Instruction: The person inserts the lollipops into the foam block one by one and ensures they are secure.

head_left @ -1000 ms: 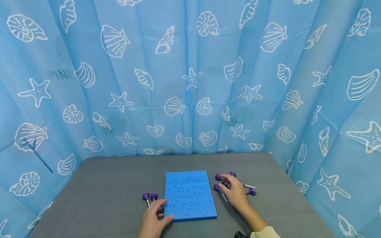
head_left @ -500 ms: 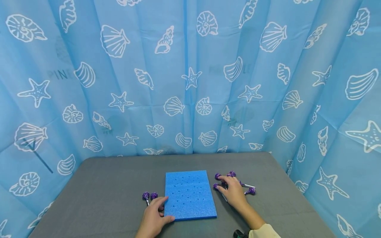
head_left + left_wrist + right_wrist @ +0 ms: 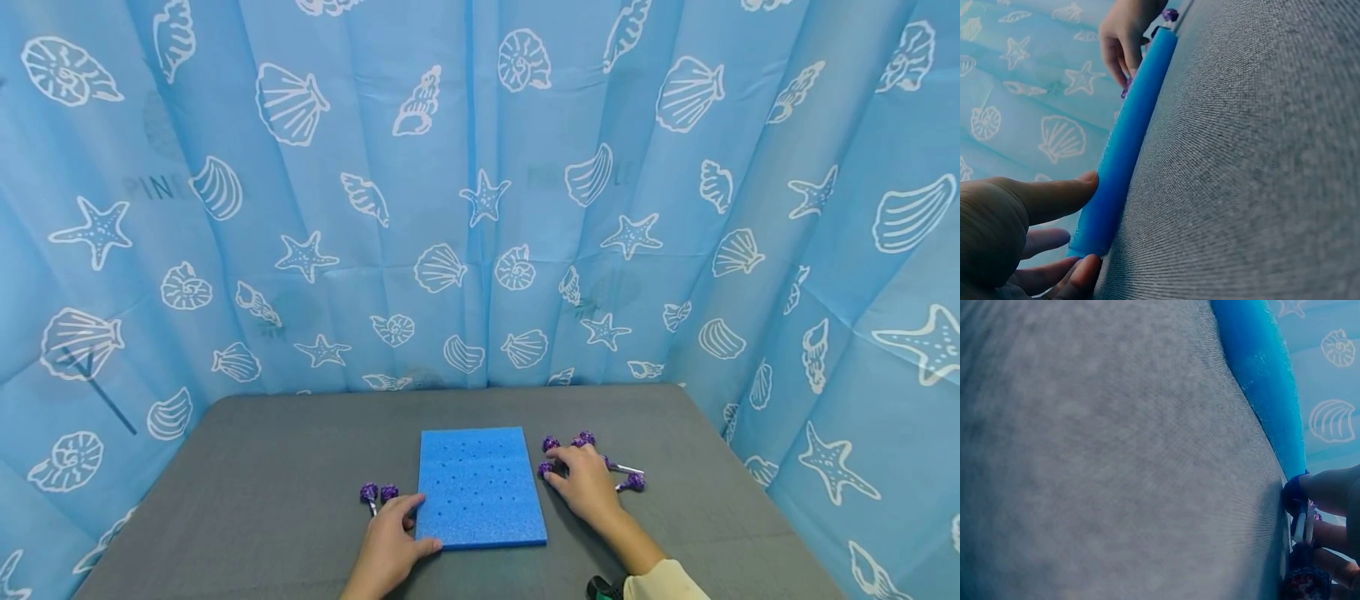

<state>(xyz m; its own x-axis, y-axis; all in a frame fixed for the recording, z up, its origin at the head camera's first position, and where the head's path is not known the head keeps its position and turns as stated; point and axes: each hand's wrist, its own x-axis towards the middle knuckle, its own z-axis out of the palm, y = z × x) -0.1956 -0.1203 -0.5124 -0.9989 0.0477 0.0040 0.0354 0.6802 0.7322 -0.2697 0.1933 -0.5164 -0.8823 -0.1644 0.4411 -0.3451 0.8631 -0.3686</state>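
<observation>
A blue foam board (image 3: 480, 492) dotted with small holes lies on the table. My left hand (image 3: 392, 537) holds its near left corner, thumb at the front edge and fingers at the left side; the left wrist view shows the thumb (image 3: 1063, 199) against the board's edge. To the board's right, my right hand (image 3: 588, 487) pinches a purple-wrapped lollipop (image 3: 545, 471) between thumb and fingers, its stick mostly hidden by the hand. In the right wrist view a white stick (image 3: 1300, 528) shows beside the fingertips. Several more lollipops (image 3: 633, 482) lie around this hand.
Two lollipops (image 3: 369, 493) lie left of the board, behind my left hand. The grey cloth-covered table (image 3: 300, 467) ends at a blue shell-patterned curtain (image 3: 480, 250) at the back and sides. A dark device (image 3: 603, 587) sits at my right wrist.
My right thumb and fingers have closed in on the near lollipop, covering its stick. The foam board has shifted slightly away, with my left hand still at its corner.
</observation>
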